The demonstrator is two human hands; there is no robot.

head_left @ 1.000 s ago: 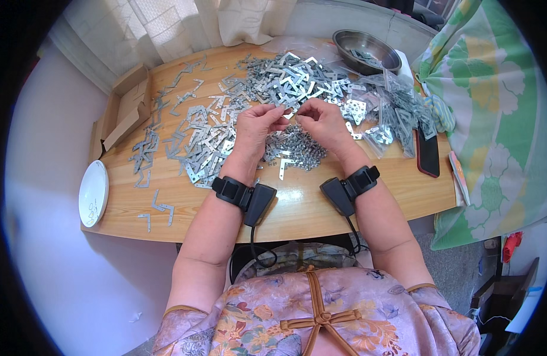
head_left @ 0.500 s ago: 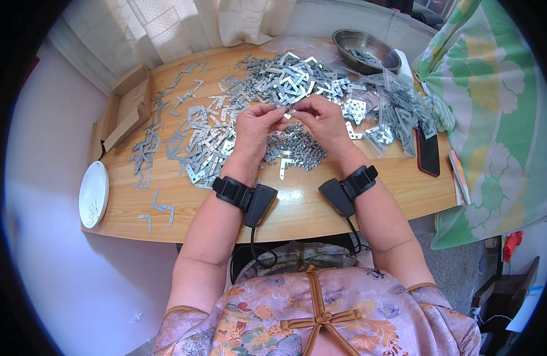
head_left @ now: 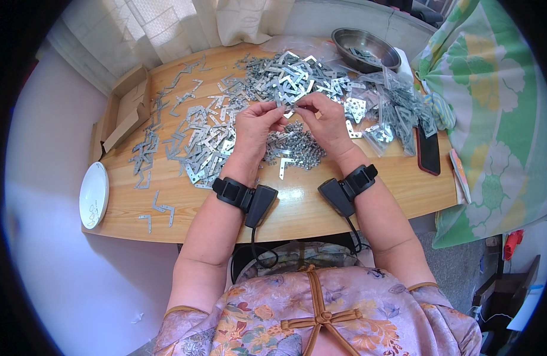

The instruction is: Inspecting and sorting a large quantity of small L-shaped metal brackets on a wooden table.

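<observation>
My left hand (head_left: 255, 124) and my right hand (head_left: 325, 123) meet above the middle of the table, thumbs and fingers pinched with the tips close together. Whatever sits in either pinch is too small and too covered to name. Just below them lies a heap of small screws (head_left: 297, 148). Behind the fingertips rises a large pile of silvery L-shaped corner brackets (head_left: 297, 74), and more loose brackets (head_left: 205, 139) spread to the left of my left hand. One single bracket (head_left: 284, 166) lies flat in front of the screws.
An open cardboard box (head_left: 128, 110) and a white plate (head_left: 94, 196) stand at the left. A steel bowl (head_left: 383, 56) holds grey pieces at the back right. Filled plastic bags (head_left: 404, 113), a dark phone (head_left: 428, 153) and a green floral curtain (head_left: 487, 118) are on the right.
My right hand's fingers have shifted slightly upward, and both pinches have adjusted a little. Nothing on the table has visibly moved.
</observation>
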